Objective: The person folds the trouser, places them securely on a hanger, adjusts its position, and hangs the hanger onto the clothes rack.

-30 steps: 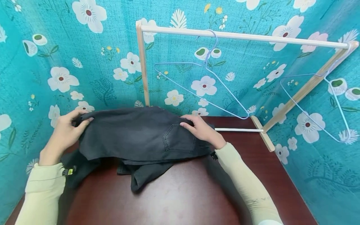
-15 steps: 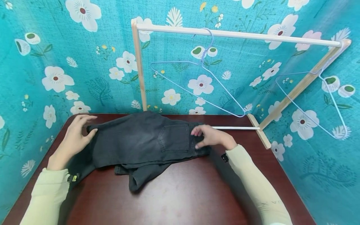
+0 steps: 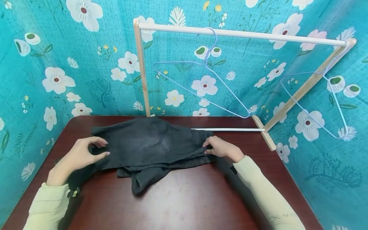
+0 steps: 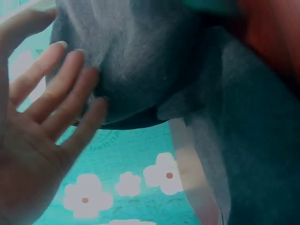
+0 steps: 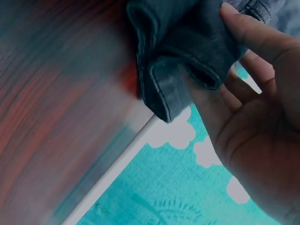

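A pair of black jeans [image 3: 135, 143] lies folded on the dark red table, its back pocket facing up and its waistband toward the right. One leg end pokes out below the fold toward the front. My right hand [image 3: 219, 147] pinches the waistband edge between thumb and fingers; the right wrist view shows the gathered waistband [image 5: 173, 56] at the fingertips. At the other end, my left hand [image 3: 84, 153] is spread with thumb and fingers apart, right by the folded leg. In the left wrist view the straight fingers [image 4: 70, 93] lie beside the hanging grey-black cloth [image 4: 126, 61].
Behind the jeans stands a wooden clothes rack [image 3: 241, 33] with a white lower bar [image 3: 230, 129]. A lilac hanger [image 3: 201, 91] hangs from its rail, and another hanger [image 3: 313, 115] hangs at the right end. Floral turquoise cloth [image 3: 109, 41] surrounds the table [image 3: 184, 204].
The raised jeans have come down onto the table. My left hand has let go of the leg and moved nearer the front. My right hand released, shifted right and now pinches the waistband.
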Available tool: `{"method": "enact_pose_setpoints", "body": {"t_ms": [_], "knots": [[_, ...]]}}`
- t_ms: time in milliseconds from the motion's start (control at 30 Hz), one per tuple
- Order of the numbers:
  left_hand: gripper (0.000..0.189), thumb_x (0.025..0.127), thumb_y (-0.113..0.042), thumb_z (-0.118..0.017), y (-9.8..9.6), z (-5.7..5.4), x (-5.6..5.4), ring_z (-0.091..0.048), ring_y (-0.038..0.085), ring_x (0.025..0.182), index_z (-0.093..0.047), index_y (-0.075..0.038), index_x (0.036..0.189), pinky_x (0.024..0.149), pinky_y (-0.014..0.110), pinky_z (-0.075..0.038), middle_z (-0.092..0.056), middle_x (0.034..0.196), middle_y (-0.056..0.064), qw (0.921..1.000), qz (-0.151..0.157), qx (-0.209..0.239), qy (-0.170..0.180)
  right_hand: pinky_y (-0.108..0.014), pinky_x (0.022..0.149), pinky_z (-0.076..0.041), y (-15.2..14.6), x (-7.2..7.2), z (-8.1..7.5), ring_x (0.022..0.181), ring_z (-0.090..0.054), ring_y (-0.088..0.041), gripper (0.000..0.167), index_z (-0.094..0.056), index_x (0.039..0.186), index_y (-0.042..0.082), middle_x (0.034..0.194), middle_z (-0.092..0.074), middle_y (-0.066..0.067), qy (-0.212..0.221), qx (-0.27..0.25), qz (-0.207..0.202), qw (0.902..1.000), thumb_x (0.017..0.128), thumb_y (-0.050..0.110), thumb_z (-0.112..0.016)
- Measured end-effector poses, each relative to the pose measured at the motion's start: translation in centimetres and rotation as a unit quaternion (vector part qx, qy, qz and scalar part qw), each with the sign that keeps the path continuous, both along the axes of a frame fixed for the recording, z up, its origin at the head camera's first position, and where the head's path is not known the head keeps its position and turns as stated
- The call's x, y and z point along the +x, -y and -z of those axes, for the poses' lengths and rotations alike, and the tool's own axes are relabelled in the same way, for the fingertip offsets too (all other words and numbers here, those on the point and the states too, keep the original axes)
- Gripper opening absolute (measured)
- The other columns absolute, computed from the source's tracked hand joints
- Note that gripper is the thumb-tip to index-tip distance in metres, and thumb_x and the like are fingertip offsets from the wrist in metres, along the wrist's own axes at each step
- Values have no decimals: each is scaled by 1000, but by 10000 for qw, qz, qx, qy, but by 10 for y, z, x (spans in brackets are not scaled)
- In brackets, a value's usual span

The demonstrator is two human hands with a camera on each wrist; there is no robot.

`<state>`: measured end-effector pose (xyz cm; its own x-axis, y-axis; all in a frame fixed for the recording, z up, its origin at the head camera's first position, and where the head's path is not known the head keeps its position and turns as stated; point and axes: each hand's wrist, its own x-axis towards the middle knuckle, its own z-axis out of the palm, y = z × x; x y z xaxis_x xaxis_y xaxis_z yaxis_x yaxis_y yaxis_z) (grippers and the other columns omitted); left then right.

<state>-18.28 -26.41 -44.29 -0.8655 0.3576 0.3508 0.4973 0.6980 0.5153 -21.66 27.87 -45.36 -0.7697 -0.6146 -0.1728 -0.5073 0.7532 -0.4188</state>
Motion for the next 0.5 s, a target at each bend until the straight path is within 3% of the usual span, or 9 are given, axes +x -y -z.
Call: {"method": "enact_pose_setpoints", "body": {"t_ms": [133, 300, 400, 500], "knots": [[51, 73, -33, -93, -11, 3, -3, -64, 26, 94, -72, -7, 111, 84, 46, -55, -71, 105, 7, 9974, 168, -369, 603, -27, 61, -42, -9, -1, -6, 62, -42, -9, 11, -77, 99, 6, 71, -59, 0, 387, -1, 128, 9992, 97, 4, -67], [73, 64, -47, -95, -32, 13, -10, -58, 35, 111, -69, -11, 121, 93, 60, -48, -64, 118, 13, 9878, 415, -1073, 1054, -28, 63, -40, -22, -2, -11, 61, -41, -9, 14, -76, 102, 5, 71, -53, 2, 739, 226, 434, 9961, 100, 4, -62], [72, 63, -34, -97, -42, 23, -11, -55, 39, 112, -65, -12, 123, 93, 64, -44, -60, 118, 15, 9830, 479, -1425, 1057, -31, 66, -40, -30, -2, -12, 65, -43, -12, 16, -75, 106, 5, 74, -53, 0, 922, 345, 546, 9936, 101, 3, -60], [56, 70, -11, -90, -47, 29, -11, -56, 37, 108, -64, -10, 120, 91, 62, -45, -60, 114, 14, 9829, 490, -1504, 946, -33, 69, -44, -38, -1, -15, 72, -50, -17, 17, -74, 109, 4, 81, -58, -5, 1006, 428, 624, 9920, 102, 4, -59]]}}
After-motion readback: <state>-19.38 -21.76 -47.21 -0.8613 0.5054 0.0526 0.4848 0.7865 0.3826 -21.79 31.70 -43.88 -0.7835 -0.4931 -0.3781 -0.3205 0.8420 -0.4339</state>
